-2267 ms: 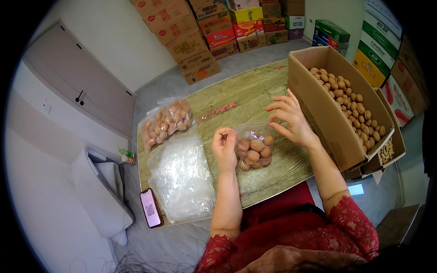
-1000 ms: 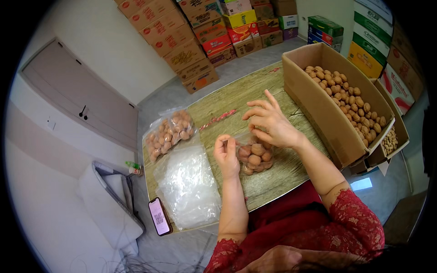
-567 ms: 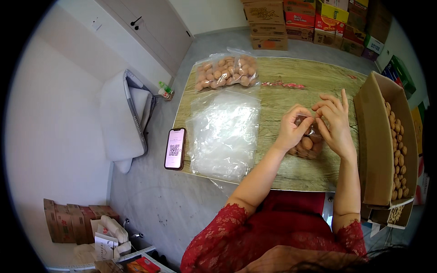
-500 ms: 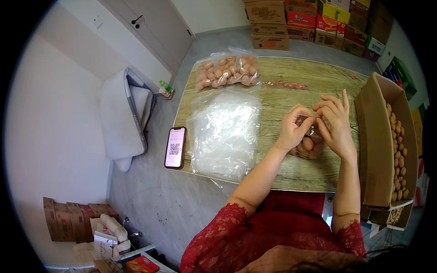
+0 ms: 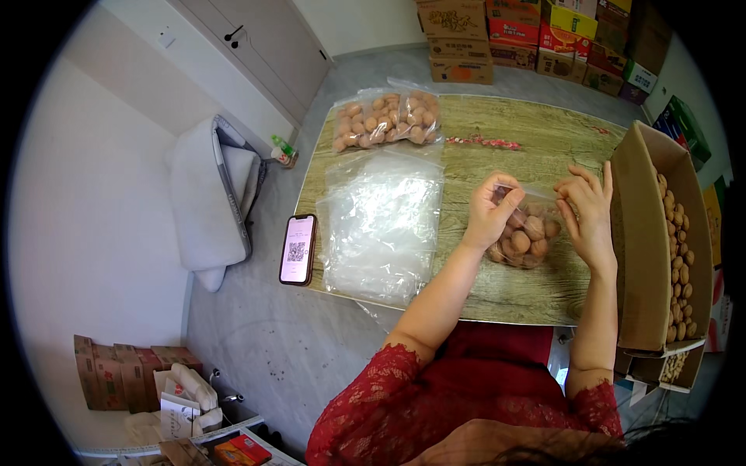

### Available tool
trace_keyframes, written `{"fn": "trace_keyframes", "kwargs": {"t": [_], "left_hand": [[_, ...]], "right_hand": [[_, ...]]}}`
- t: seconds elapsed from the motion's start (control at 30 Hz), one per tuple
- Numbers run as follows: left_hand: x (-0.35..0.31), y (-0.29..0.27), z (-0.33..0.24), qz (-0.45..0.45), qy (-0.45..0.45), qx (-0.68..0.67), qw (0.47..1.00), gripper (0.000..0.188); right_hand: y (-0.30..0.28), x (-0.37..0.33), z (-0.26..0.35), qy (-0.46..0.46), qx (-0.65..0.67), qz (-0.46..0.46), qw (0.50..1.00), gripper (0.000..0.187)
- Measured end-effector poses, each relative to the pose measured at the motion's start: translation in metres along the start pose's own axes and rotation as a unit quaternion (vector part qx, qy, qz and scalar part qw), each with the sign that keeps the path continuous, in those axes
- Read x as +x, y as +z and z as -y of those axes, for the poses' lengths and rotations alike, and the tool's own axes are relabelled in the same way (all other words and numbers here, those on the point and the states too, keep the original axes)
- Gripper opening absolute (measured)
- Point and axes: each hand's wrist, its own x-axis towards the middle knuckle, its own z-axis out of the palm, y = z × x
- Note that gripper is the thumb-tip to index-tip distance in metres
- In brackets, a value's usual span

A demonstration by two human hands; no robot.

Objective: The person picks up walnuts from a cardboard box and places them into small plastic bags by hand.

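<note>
A clear zip bag of walnuts (image 5: pixel 533 227) rests on the wood-patterned table before me. My left hand (image 5: pixel 493 211) pinches its upper left corner between thumb and fingers. At the upper right end of the bag's top edge is my right hand (image 5: pixel 584 211), thumb and index finger together on the plastic, the other fingers raised. Left of the bag lies a stack of flat clear plastic bags (image 5: pixel 381 225). Behind that stack, filled bags of walnuts (image 5: pixel 386 120) lie side by side.
An open cardboard box (image 5: pixel 639 241) holding loose walnuts (image 5: pixel 678 264) stands against the table's right side. A phone (image 5: pixel 298 250) with a lit screen lies at the left edge. Small red pieces (image 5: pixel 486 143) are on the table. Cartons (image 5: pixel 460 43) are piled beyond it.
My right hand has slid rightward, away from my left hand, along the bag's top. The bag's top edge now spreads between the hands, showing more walnuts.
</note>
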Motion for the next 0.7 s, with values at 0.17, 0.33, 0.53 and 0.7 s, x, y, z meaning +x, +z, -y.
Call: {"fn": "trace_keyframes", "kwargs": {"t": [0.17, 0.33, 0.53, 0.7], "left_hand": [[-0.002, -0.006, 0.004, -0.015, -0.013, 0.003, 1.0, 0.015], [0.008, -0.012, 0.015, 0.013, -0.034, 0.091, 0.995, 0.056], [-0.009, 0.0, 0.02, 0.083, -0.095, 0.374, 0.919, 0.111], [-0.005, 0.019, 0.01, 0.03, -0.1, 0.418, 0.902, 0.112]], "right_hand": [[0.005, -0.033, -0.025, 0.08, 0.023, -0.037, 0.996, 0.008], [0.018, -0.083, -0.033, 0.218, 0.141, -0.106, 0.96, 0.005], [0.021, -0.141, -0.017, 0.306, 0.221, -0.079, 0.922, 0.005], [0.027, -0.177, -0.013, 0.296, 0.2, -0.103, 0.928, 0.005]]}}
